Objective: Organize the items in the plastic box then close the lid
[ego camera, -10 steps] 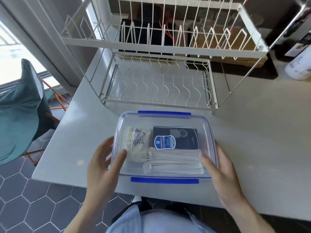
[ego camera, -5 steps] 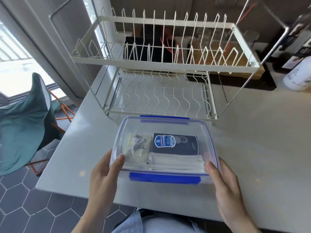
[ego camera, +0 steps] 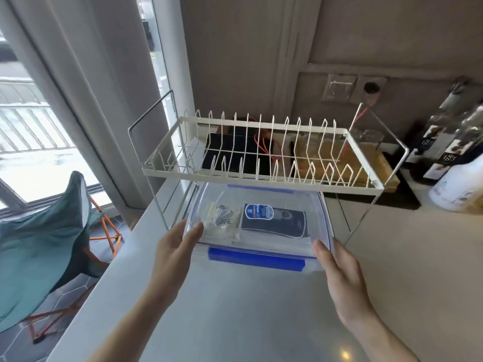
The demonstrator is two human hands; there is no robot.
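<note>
With the left hand (ego camera: 177, 246) and right hand (ego camera: 337, 267) gripping the lidded box's (ego camera: 261, 223) near corners, keep it level while sliding it far under the rack (ego camera: 261, 158).

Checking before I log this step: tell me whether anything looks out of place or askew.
Only one oddity: the lidded plastic box, held at both ends by the left hand and right hand, sits partway under the dish rack. Nothing looks spilled or damaged.

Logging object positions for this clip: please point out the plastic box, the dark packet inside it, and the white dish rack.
plastic box (ego camera: 261, 197), head view, clear lid near the far edge.
dark packet (ego camera: 282, 223), head view, black face right of its blue label.
white dish rack (ego camera: 261, 180), head view, front rail of the upper tier.
</note>
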